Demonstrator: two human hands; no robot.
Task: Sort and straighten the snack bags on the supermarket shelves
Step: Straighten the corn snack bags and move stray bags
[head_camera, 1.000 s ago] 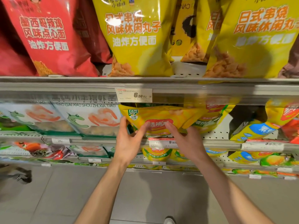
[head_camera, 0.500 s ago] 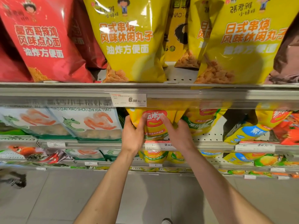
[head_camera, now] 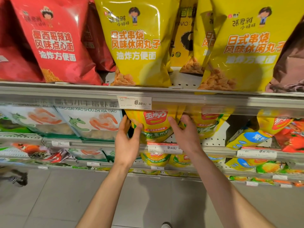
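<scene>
A yellow corn snack bag [head_camera: 154, 124] with a red logo stands upright on the second shelf, just under the upper shelf rail [head_camera: 65, 94]. My left hand [head_camera: 127, 143] holds its left edge, thumb on the front and fingers round the side. My right hand [head_camera: 186, 137] holds its right edge the same way, its fingers reaching in between this bag and a second yellow corn bag [head_camera: 209, 124] beside it. The bag's top is hidden behind the rail and a price tag [head_camera: 134, 102].
Large red bags [head_camera: 56, 43] and yellow bags [head_camera: 138, 46] stand on the upper shelf. White shrimp-stick bags [head_camera: 92, 122] sit left of my hands. A tilted blue-and-yellow bag [head_camera: 250, 137] and a red-orange bag [head_camera: 292, 137] lie to the right. Lower shelves hold more bags.
The yellow corn bag has gone from lying sideways to standing upright, with its logo facing out. Both hands have shifted from its front to its side edges.
</scene>
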